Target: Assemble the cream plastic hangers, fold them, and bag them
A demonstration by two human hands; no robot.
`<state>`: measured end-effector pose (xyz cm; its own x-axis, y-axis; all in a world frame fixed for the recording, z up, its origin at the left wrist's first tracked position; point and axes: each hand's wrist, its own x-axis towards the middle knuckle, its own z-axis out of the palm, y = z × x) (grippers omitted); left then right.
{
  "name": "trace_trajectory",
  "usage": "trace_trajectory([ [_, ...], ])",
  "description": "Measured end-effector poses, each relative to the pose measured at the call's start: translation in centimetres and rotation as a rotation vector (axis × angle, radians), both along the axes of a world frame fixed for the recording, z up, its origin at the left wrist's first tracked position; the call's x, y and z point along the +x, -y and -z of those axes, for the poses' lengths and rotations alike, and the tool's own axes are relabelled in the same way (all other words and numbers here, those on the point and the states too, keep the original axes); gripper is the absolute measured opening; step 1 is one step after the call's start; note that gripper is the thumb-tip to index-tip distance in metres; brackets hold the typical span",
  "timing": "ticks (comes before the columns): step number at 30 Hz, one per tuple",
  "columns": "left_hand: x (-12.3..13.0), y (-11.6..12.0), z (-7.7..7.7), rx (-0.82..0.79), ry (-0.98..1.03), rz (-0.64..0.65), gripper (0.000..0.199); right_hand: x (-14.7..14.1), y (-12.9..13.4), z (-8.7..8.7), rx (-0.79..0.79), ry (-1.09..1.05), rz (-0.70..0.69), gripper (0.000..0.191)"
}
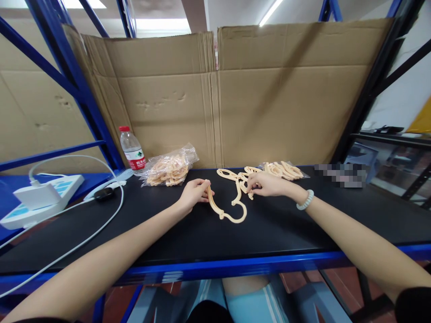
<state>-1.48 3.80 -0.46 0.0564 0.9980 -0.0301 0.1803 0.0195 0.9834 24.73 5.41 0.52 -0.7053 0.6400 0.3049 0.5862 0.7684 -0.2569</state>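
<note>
My left hand (195,194) is closed around the folded arm of a cream plastic folding clothes hanger (216,209). Its curved hook points right, just above the black table. My right hand (264,184) has its fingers pinched together at a small group of cream hangers (238,187) on the table; its fingertips partly cover them, and the exact part gripped is hard to make out. Behind the right hand lies a clear bag of similar hangers (284,170). Another clear plastic bag of cream hangers (170,167) sits beyond my left hand.
A water bottle (133,150) with a red cap stands at the back left by the cardboard wall (168,107). At left are a white power strip (67,190) with a plugged-in charger, a looping white cable (112,215) and a small black object (103,194).
</note>
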Motion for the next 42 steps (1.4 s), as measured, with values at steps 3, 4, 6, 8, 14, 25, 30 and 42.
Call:
trace_trajectory([
  [3, 0.0, -0.1, 0.1, 0.023, 0.095, -0.038, 0.015, -1.2, 1.2, -0.1, 0.206, -0.221, 0.082, 0.025],
  [4, -0.1, -0.1, 0.2, 0.032, 0.131, -0.054, 0.015, -1.8, 1.9, -0.2, 0.278, -0.322, 0.103, 0.024],
  [6, -0.1, -0.1, 0.2, 0.061, 0.198, -0.085, 0.014, -3.0, 3.3, -0.1, 0.404, -0.416, 0.073, 0.022],
  [8, -0.1, 0.0, 0.2, 0.087, 0.255, -0.104, 0.013, -4.0, 4.3, 0.4, 0.490, -0.311, -0.017, 0.019],
  [14, -0.1, 0.2, 0.4, 0.073, 0.324, -0.042, 0.011, -4.2, 3.6, 2.2, 0.588, 0.046, 0.080, 0.016],
  [25, 0.0, 1.9, 1.0, 1.207, -0.874, 0.230, 0.021, -5.0, 4.4, 2.7, 0.658, 0.055, 0.086, 0.024],
  [30, 0.2, 2.1, 1.7, 1.133, -0.998, 0.361, 0.012, -5.2, 4.7, 2.9, 0.650, 0.065, 0.106, 0.028],
  [42, 0.2, 1.6, 1.9, 1.118, -1.075, 0.451, 0.017, -5.6, 4.8, 3.1, 0.496, -0.078, 0.053, 0.034],
])
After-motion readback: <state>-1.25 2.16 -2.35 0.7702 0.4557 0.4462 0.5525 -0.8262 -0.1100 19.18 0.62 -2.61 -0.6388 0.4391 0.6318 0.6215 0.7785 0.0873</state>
